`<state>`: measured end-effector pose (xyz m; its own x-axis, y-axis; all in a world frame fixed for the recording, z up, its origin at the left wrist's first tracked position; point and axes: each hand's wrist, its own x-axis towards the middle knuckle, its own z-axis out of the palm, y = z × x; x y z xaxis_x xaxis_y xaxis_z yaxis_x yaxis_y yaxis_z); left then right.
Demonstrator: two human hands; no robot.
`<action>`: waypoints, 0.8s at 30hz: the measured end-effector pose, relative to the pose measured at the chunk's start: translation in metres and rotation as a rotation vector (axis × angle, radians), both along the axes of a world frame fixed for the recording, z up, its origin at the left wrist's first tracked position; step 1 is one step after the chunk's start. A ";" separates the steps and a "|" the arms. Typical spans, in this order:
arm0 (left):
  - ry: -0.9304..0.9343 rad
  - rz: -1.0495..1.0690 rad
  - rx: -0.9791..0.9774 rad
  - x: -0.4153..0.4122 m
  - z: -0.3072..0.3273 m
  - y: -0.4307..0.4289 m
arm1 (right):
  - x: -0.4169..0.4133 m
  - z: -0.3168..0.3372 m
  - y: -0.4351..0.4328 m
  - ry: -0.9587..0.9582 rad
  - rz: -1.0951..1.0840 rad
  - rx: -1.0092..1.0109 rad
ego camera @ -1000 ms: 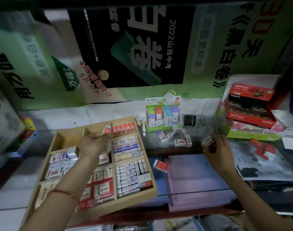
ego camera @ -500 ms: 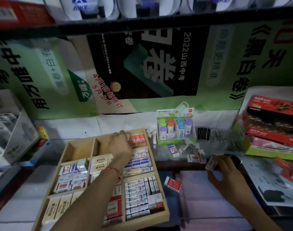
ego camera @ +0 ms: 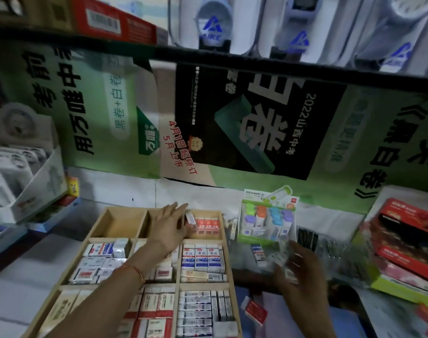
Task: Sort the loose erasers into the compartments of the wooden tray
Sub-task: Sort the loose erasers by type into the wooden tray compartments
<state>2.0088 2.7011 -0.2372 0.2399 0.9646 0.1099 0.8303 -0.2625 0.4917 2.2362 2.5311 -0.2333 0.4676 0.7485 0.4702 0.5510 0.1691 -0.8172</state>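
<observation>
The wooden tray (ego camera: 115, 223) lies at the lower left, most of its compartments packed with boxed erasers. My left hand (ego camera: 170, 225) reaches over its far row with the fingers stretched out. A white eraser (ego camera: 190, 218) stands by the fingertips, beside the red-and-white erasers (ego camera: 208, 224) in the far right compartment. My right hand (ego camera: 303, 269) is blurred, palm down over loose erasers on the shelf to the right of the tray. A blue-and-white loose eraser (ego camera: 258, 252) lies just left of it. A red eraser (ego camera: 255, 311) lies nearer, by the tray's right wall.
A green display pack (ego camera: 266, 218) of coloured items stands behind the loose erasers. Red boxes (ego camera: 407, 240) are stacked at the right. A white carton (ego camera: 25, 181) leans at the left. Posters cover the back wall under an upper shelf (ego camera: 232, 54).
My left hand went from above the middle of the tray to the far row and spread its fingers beside the white eraser. My right hand moved up among the loose erasers. The view tilted upward.
</observation>
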 end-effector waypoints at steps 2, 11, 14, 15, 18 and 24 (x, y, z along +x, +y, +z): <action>0.028 -0.011 0.029 0.001 -0.002 0.003 | -0.034 0.022 0.033 0.079 0.304 -0.036; -0.065 0.010 0.039 0.004 -0.011 0.010 | -0.068 -0.001 0.154 -0.398 0.356 -0.514; -0.010 -0.003 0.043 0.004 -0.006 0.006 | -0.077 -0.006 0.153 -0.471 0.358 -0.402; 0.010 -0.006 0.046 0.004 -0.005 0.004 | -0.080 -0.007 0.152 -0.480 0.344 -0.386; 0.013 0.000 0.032 0.004 -0.003 0.003 | -0.083 -0.005 0.159 -0.584 0.312 -0.429; -0.286 0.048 -0.028 0.004 0.001 0.000 | -0.099 -0.008 0.173 -0.635 0.359 -0.366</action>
<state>2.0129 2.7010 -0.2359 0.1574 0.9776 0.1394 0.6678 -0.2094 0.7142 2.1376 2.7044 -0.2413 -0.1030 0.9597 0.2615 0.8909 0.2060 -0.4048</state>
